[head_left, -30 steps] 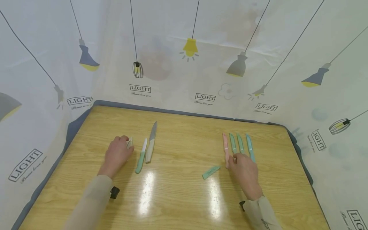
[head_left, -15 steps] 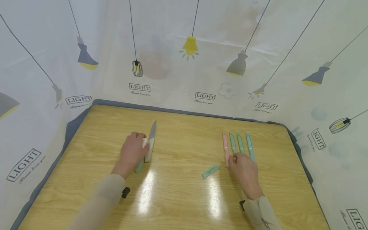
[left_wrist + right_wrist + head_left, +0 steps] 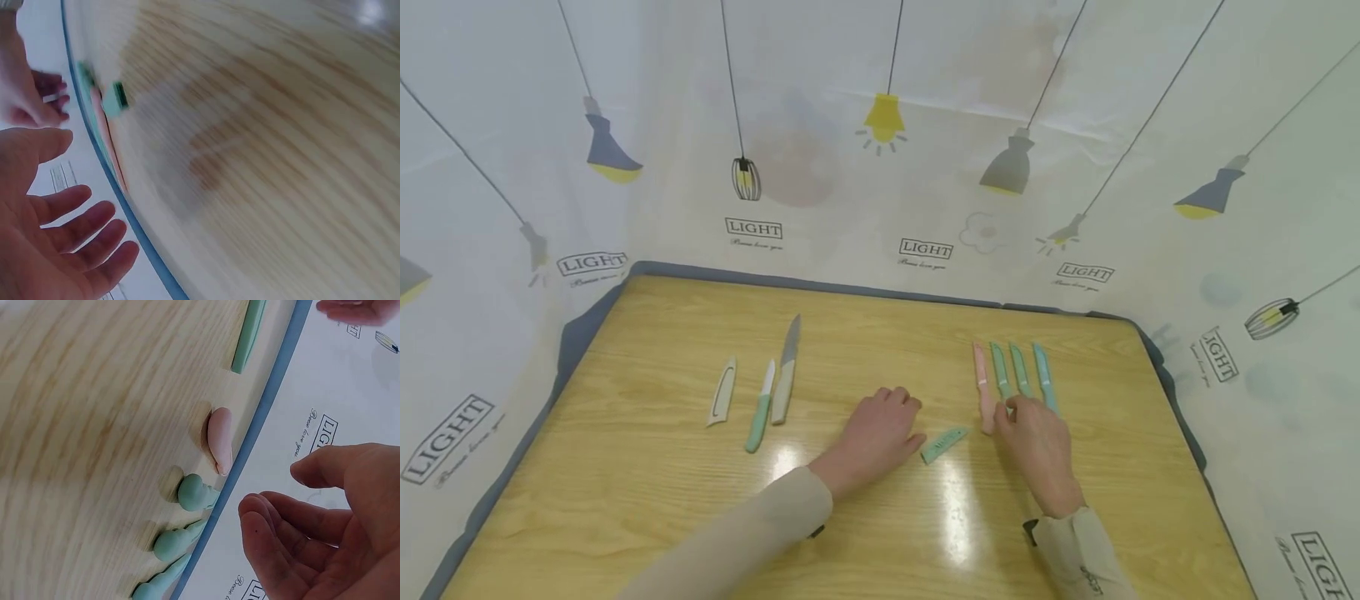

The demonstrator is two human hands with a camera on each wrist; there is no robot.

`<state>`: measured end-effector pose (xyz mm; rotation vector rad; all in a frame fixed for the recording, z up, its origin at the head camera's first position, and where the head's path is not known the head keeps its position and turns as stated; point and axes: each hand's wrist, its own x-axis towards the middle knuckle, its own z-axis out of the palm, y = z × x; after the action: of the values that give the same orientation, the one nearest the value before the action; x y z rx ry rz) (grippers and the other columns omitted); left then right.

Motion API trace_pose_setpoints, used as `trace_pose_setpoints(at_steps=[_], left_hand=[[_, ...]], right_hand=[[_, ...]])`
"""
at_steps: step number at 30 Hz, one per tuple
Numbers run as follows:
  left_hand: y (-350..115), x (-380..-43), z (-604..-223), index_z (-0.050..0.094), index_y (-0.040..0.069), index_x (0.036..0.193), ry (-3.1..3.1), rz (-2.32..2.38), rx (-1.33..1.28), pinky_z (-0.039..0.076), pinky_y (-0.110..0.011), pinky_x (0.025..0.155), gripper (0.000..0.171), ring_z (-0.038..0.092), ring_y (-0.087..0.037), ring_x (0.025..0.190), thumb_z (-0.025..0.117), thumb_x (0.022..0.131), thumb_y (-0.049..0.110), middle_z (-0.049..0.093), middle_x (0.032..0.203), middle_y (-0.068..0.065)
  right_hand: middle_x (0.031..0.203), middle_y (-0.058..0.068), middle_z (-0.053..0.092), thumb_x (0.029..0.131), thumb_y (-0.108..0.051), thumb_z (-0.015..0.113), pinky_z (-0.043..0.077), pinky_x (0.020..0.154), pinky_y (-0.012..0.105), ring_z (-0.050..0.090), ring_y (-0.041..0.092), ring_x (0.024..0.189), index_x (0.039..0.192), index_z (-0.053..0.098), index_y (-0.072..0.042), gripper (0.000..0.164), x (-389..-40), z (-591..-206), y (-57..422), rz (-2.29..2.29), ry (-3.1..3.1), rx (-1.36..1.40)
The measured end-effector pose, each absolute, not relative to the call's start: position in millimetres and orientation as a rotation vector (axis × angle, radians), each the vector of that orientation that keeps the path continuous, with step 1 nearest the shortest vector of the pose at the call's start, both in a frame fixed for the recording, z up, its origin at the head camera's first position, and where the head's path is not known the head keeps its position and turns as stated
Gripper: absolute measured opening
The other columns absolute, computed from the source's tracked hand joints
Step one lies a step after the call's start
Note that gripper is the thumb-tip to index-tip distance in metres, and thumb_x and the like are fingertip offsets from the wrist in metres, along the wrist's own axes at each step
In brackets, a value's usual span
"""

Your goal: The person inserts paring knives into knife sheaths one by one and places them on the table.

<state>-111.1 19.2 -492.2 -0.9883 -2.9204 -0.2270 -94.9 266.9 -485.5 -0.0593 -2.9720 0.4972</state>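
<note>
My left hand (image 3: pixel 876 433) hovers over the middle of the table, fingers spread and holding nothing, just left of a loose green blade sheath (image 3: pixel 944 445). In the left wrist view its fingers look relaxed. My right hand (image 3: pixel 1041 442) hangs above the handles of a row of sheathed knives, its fingers loosely curled around nothing in the right wrist view. The row has a pink knife (image 3: pixel 981 387), two green knives (image 3: pixel 1000 367) and a blue knife (image 3: pixel 1043 375). My right hand hides some of their handles in the head view.
On the left lie a cream sheath (image 3: pixel 722 392), a green-handled knife (image 3: pixel 758 421) with a bare white blade, and a larger cream-handled knife (image 3: pixel 783 392) with a bare grey blade. A lamp-print curtain (image 3: pixel 842 192) surrounds the wooden table (image 3: pixel 880 342).
My left hand has moved from the cream sheath, across the two bare knives, rightward to beside the green sheath. The right hand has stayed in place above the row.
</note>
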Motion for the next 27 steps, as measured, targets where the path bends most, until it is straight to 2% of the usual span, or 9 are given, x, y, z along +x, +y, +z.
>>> trace_pose_setpoints(at_steps=[4, 7, 14, 17, 23, 27], left_hand=[[46, -103, -491, 0.061, 0.011, 0.118, -2.911, -0.132, -1.143, 0.050, -0.021, 0.062, 0.047, 0.056, -0.013, 0.080, 0.058, 0.092, 0.049, 0.060, 0.097, 0.000], [61, -99, -491, 0.059, 0.011, 0.116, -2.895, -0.107, -1.197, 0.047, -0.016, 0.056, 0.042, 0.053, -0.010, 0.076, 0.061, 0.091, 0.045, 0.058, 0.093, 0.001], [79, -96, -502, 0.061, 0.009, 0.103, -2.866, 0.024, -1.238, 0.041, -0.013, 0.048, 0.013, 0.046, -0.008, 0.068, 0.062, 0.093, 0.018, 0.053, 0.083, 0.001], [80, -97, -503, 0.062, 0.010, 0.097, -2.896, -0.011, -1.217, 0.043, -0.015, 0.047, 0.008, 0.048, -0.008, 0.067, 0.062, 0.093, 0.016, 0.054, 0.080, 0.001], [64, -106, -502, 0.064, 0.010, 0.092, -3.091, -0.460, -1.054, 0.046, -0.022, 0.052, 0.015, 0.050, -0.011, 0.067, 0.070, 0.082, 0.019, 0.053, 0.078, 0.001], [34, -113, -492, 0.067, 0.008, 0.094, -3.105, -0.746, -0.885, 0.043, -0.022, 0.054, 0.019, 0.047, -0.010, 0.066, 0.068, 0.079, 0.020, 0.050, 0.077, 0.004]], right_hand=[[0.080, 0.010, 0.066, 0.094, -0.025, 0.056, 0.049, 0.048, 0.032, 0.054, 0.016, 0.057, 0.101, 0.071, 0.005, 0.035, -96, -486, 267, 0.483, -2.974, -0.059], [0.080, 0.011, 0.066, 0.094, -0.026, 0.056, 0.049, 0.047, 0.031, 0.053, 0.016, 0.056, 0.100, 0.071, 0.005, 0.035, -96, -486, 267, 0.492, -2.980, -0.059], [0.082, 0.010, 0.066, 0.095, -0.028, 0.054, 0.048, 0.048, 0.031, 0.053, 0.016, 0.057, 0.101, 0.071, 0.004, 0.037, -100, -483, 266, 0.510, -2.997, -0.080], [0.085, 0.010, 0.067, 0.095, -0.029, 0.053, 0.049, 0.050, 0.031, 0.054, 0.017, 0.059, 0.103, 0.071, 0.003, 0.038, -100, -482, 265, 0.505, -3.006, -0.096], [0.088, 0.012, 0.068, 0.096, -0.029, 0.052, 0.047, 0.047, 0.030, 0.053, 0.016, 0.056, 0.106, 0.070, 0.003, 0.039, -102, -480, 262, 0.507, -3.016, -0.103], [0.088, 0.012, 0.070, 0.096, -0.030, 0.053, 0.052, 0.050, 0.033, 0.058, 0.017, 0.060, 0.103, 0.072, 0.001, 0.037, -104, -480, 256, 0.508, -2.976, -0.064]])
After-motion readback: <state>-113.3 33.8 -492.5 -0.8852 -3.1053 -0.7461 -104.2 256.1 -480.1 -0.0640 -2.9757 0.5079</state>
